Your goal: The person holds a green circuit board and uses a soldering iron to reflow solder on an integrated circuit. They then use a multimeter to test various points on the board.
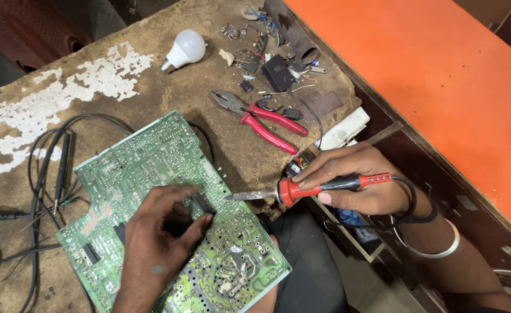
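Worn bench (122,87), flaking paint. Our left hand (157,243) pins green circuit board (151,168) at black chip (200,203). Right hand (354,179), grip closed on soldering iron (302,188), tip beside chip. We judge: keep board steady, touch one joint only.

- We record a circuit board (168,168): green, dotted with silver solder points and pale traces.
- We list a soldering iron (319,186): red and black handle, grey metal tip.
- We note pliers (261,119): red grips, dark steel jaws.
- We log a bulb (185,50): white.
- We enter a workbench (93,81): brown, patched with flaking white.
- We add a panel (435,75): plain orange.
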